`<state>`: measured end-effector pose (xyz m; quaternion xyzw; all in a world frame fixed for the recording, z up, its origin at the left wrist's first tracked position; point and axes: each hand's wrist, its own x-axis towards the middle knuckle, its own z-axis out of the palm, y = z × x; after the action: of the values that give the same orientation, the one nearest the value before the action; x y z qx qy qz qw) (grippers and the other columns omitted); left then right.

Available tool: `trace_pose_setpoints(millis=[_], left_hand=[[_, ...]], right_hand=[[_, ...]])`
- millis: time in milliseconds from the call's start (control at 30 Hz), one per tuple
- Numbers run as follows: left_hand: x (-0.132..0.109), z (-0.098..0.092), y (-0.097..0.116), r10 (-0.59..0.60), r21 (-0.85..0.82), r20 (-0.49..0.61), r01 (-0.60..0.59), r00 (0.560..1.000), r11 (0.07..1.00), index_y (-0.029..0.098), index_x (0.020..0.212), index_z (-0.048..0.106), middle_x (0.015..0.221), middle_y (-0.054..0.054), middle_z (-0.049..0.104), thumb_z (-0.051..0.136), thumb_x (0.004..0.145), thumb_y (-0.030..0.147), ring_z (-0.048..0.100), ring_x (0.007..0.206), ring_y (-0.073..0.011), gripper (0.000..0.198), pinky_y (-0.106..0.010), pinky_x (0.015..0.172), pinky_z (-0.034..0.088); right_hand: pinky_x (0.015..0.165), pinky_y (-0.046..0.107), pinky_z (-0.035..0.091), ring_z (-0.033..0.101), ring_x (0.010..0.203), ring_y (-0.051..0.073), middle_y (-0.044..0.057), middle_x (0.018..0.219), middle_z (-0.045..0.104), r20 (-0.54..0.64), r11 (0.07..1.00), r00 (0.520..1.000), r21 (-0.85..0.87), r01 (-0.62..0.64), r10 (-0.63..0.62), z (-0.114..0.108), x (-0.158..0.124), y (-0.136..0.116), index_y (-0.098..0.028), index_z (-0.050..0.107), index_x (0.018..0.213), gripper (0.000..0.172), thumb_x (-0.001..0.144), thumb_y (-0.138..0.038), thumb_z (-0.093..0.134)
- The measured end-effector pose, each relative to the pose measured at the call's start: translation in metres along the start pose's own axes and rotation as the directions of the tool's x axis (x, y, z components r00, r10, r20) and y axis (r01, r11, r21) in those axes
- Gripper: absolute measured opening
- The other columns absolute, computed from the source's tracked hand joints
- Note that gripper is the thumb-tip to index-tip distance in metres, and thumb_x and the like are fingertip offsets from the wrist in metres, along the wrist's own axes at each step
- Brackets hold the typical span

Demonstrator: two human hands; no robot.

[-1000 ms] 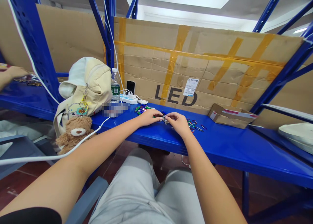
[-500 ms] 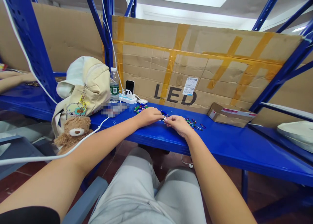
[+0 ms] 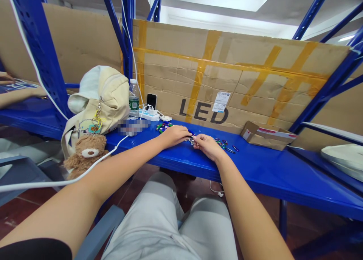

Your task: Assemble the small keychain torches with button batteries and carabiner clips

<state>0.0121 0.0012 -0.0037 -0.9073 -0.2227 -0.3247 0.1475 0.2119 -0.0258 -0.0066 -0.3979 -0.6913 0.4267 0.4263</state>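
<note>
My left hand [image 3: 176,136] rests over the blue table with its fingers bent together. What it grips is too small to make out. My right hand [image 3: 207,145] is close beside it, thumb and forefinger pinched at a tiny piece I cannot identify. Small silvery metal pieces [image 3: 191,140] lie under and between the hands. To the right of my right hand is a loose group of coloured carabiner clips [image 3: 229,149]. More small coloured pieces [image 3: 160,128], green and red among them, lie behind my left wrist.
A beige backpack [image 3: 113,97] with a teddy bear charm [image 3: 88,154] sits at left, near a water bottle [image 3: 134,101], phone [image 3: 151,100] and power strip [image 3: 149,115]. An open cardboard box [image 3: 266,137] stands at right. Another person's arm [image 3: 22,96] shows far left.
My hands have drawn slightly apart, and more of the silvery pieces shows between them. The view has shifted a little. At far left, the other person's hand has come more into view.
</note>
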Motion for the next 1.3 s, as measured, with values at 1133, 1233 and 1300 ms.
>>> trace_pose_setpoints(millis=[1133, 1233, 1300], left_hand=[[0.000, 0.002, -0.006, -0.221, -0.259, 0.214, 0.273, 0.952, 0.927, 0.017, 0.101, 0.065, 0.100, -0.008, 0.068, 0.052, 0.083, 0.036, 0.061, 0.093, -0.0197, 0.029, -0.030, 0.085, 0.044], [0.000, 0.001, -0.004, -0.226, -0.274, 0.211, 0.280, 0.951, 0.920, 0.016, 0.100, 0.064, 0.101, -0.008, 0.067, 0.052, 0.083, 0.037, 0.060, 0.093, -0.0200, 0.029, -0.031, 0.085, 0.044], [0.001, 0.000, -0.002, -0.263, -0.303, 0.203, 0.316, 0.943, 0.899, 0.016, 0.100, 0.062, 0.097, -0.008, 0.067, 0.049, 0.085, 0.038, 0.060, 0.089, -0.0191, 0.030, -0.031, 0.082, 0.045]], right_hand=[[0.074, 0.030, 0.043, 0.060, 0.083, 0.021, 0.012, 0.092, 0.065, -0.164, 0.329, 0.982, -0.936, -0.124, -0.097, -0.152, -0.042, 0.051, -0.017, 0.069, 0.081, 0.017, 0.078, -0.026, 0.055], [0.066, 0.030, 0.041, 0.059, 0.071, 0.020, 0.013, 0.078, 0.065, -0.190, 0.283, 0.981, -0.943, -0.174, -0.030, -0.153, -0.033, 0.045, -0.016, 0.064, 0.064, 0.015, 0.076, -0.022, 0.056], [0.065, 0.029, 0.041, 0.057, 0.068, 0.019, 0.012, 0.075, 0.064, -0.185, 0.379, 0.982, -0.912, -0.153, -0.047, -0.148, -0.030, 0.036, -0.016, 0.060, 0.061, 0.015, 0.075, -0.022, 0.057]])
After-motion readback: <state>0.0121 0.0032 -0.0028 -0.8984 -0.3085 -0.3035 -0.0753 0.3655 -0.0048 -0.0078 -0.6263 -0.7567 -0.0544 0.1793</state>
